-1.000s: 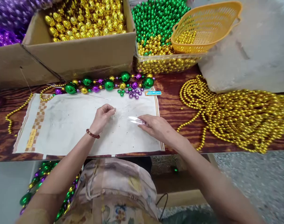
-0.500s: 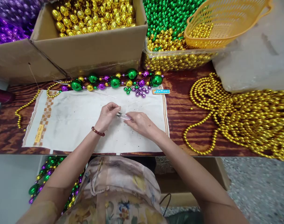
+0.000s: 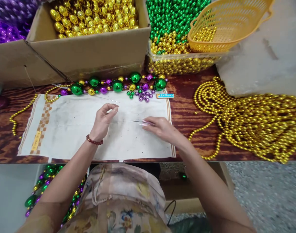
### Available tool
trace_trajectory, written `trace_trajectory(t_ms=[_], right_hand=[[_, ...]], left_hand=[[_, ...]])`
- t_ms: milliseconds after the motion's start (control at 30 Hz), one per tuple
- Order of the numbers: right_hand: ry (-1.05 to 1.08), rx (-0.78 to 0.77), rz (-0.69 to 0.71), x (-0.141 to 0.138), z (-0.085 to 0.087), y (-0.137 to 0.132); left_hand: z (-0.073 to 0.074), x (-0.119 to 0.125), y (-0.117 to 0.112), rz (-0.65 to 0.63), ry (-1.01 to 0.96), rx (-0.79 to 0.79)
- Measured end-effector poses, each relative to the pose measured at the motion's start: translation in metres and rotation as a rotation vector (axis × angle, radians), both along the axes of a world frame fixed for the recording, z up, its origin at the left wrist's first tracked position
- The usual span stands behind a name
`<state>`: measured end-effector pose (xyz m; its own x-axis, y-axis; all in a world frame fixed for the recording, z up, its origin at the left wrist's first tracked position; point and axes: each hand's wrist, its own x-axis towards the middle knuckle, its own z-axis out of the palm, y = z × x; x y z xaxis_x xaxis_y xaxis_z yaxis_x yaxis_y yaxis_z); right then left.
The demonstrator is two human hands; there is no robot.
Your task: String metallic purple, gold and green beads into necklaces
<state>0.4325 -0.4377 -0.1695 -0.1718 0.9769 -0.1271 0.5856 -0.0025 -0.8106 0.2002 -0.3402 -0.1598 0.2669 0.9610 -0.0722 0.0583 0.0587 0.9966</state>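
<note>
My left hand [image 3: 102, 120] hovers over the white cloth [image 3: 72, 126], fingers pinched on something thin, perhaps a thread, too fine to make out. My right hand [image 3: 160, 127] rests on the cloth to its right, closed on small clear-handled snips [image 3: 142, 122] whose metal tip points left. A strand of green, gold and purple beads [image 3: 119, 85] lies along the cloth's far edge, with a few loose small beads [image 3: 142, 95] beside it.
Behind stand a cardboard box of gold beads [image 3: 89, 48], purple beads [image 3: 4, 22] at far left, a clear tub of green and gold beads [image 3: 177, 61] and a yellow basket [image 3: 225, 26]. Gold bead strands [image 3: 255, 123] pile up at right. More beads [image 3: 41, 187] hang below the table edge.
Half a second ago my hands met at the cloth's middle with the snips against the left fingers. Now they have drawn apart, the right hand moving right with the snips.
</note>
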Motion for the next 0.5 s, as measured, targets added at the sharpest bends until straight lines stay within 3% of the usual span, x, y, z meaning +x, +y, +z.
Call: trace_trajectory(t_ms=[133, 200, 267, 333, 500], right_hand=[[-0.238, 0.032, -0.189, 0.064, 0.007, -0.018], [-0.376, 0.014, -0.248, 0.085, 0.005, -0.017], [-0.464, 0.004, -0.216, 0.097, 0.001, -0.011], [-0.509, 0.047, -0.13, 0.1, -0.003, -0.003], [-0.596, 0.102, 0.025, 0.092, -0.01, 0.011]], left_hand=[[0.052, 0.008, -0.021, -0.055, -0.161, 0.206], [0.075, 0.025, -0.043, -0.182, -0.195, 0.272], [0.084, 0.048, -0.07, -0.366, -0.17, 0.289], [0.077, 0.076, -0.095, -0.526, -0.125, 0.332], [0.028, 0.129, -0.13, -0.839, 0.127, 0.667]])
